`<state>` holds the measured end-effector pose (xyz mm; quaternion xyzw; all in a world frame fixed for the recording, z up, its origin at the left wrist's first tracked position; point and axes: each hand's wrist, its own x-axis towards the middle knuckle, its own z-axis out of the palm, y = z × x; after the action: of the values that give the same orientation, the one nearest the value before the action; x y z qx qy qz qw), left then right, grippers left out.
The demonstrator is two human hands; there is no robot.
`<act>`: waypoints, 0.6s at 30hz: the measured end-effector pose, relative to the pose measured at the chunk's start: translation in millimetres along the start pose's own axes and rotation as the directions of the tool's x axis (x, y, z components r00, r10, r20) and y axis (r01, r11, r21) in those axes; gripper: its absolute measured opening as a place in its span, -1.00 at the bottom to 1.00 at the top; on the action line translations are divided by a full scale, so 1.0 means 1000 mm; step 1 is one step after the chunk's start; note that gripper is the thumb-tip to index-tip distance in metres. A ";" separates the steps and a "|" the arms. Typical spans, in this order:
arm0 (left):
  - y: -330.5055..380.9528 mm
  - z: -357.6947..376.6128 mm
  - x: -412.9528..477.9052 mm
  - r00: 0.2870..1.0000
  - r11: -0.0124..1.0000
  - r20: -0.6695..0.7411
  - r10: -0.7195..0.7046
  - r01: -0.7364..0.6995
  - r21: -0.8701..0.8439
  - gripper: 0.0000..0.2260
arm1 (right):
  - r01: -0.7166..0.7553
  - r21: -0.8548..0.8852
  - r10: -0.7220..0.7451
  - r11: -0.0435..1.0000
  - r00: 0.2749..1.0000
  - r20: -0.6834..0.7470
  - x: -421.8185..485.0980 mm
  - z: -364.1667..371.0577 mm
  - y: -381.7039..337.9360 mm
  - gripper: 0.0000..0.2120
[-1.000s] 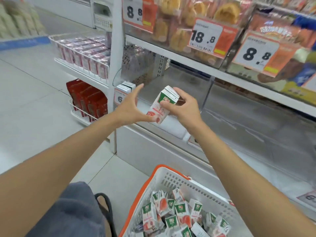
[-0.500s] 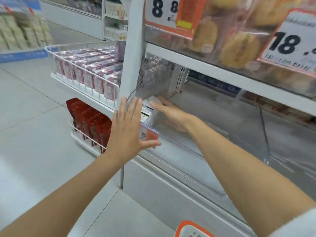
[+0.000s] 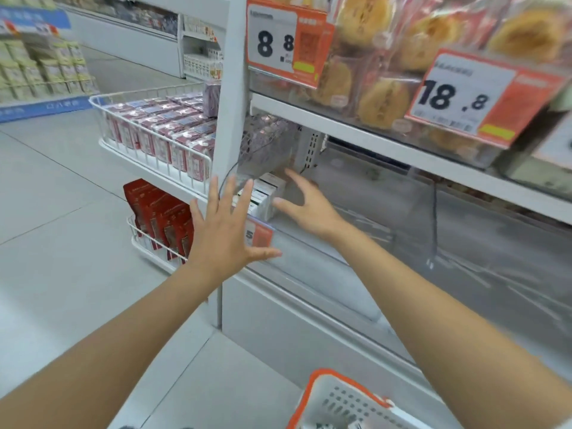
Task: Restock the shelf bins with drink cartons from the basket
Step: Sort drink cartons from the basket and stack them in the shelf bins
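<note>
Several white drink cartons [image 3: 266, 193] stand in a row at the left end of the clear shelf bin [image 3: 325, 243]. My right hand [image 3: 305, 202] reaches into the bin with fingers spread, its fingertips beside the cartons, holding nothing. In front of the bin's left corner my left hand [image 3: 226, 230] hovers with fingers spread flat, covering part of the price label. The corner of the white basket with an orange rim [image 3: 322, 382] shows at the bottom edge; its contents are out of sight.
A white shelf post [image 3: 230, 103] rises left of the bin. Wire side racks hold pink cartons [image 3: 161, 131] above and red packs [image 3: 158, 212] below. The shelf above carries bagged buns [image 3: 383, 97] and price tags [image 3: 272, 41]. A clear divider [image 3: 433, 224] stands to the right.
A second ago both hands held a carton in front of the shelf. The carton now stands in the bin, both hands are empty, and the right hand has drawn back slightly from the row.
</note>
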<state>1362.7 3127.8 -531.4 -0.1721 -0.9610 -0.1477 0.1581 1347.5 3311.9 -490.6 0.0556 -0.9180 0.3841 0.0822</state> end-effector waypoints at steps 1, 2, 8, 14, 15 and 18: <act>0.009 -0.006 -0.008 0.999 1.000 -0.036 -0.010 0.009 -0.019 0.12 | 0.017 -0.059 -0.020 0.998 0.998 -0.055 -0.019 -0.008 -0.002 -0.40; 0.019 -0.011 -0.018 0.997 0.999 -0.082 -0.013 0.010 -0.044 0.04 | 0.023 -0.113 -0.038 0.993 0.991 -0.128 -0.040 -0.017 -0.003 -0.47; 0.097 0.008 -0.104 0.997 0.912 0.081 0.012 0.022 -0.410 -0.35 | 0.049 -0.196 -0.100 0.979 0.961 -0.257 -0.189 -0.037 0.017 -0.72; 0.155 0.082 -0.215 0.832 0.810 0.552 0.060 0.282 -0.514 -0.28 | -0.403 -0.205 0.432 0.892 0.893 0.124 -0.346 -0.005 0.138 -0.66; 0.159 0.092 -0.230 0.799 0.801 0.599 0.062 0.317 -0.507 -0.27 | -0.488 -0.192 0.518 0.851 0.841 0.155 -0.367 -0.001 0.158 -0.63; 0.165 0.113 -0.262 0.721 0.835 0.691 0.049 0.350 -0.424 -0.30 | -0.659 -0.134 0.669 0.740 0.704 0.236 -0.410 0.020 0.197 -0.48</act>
<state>1629.8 3239.8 -688.6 -0.1677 -0.8832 -0.3453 -0.2693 1714.9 3451.6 -720.9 -0.2283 -0.8859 0.3586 -0.1857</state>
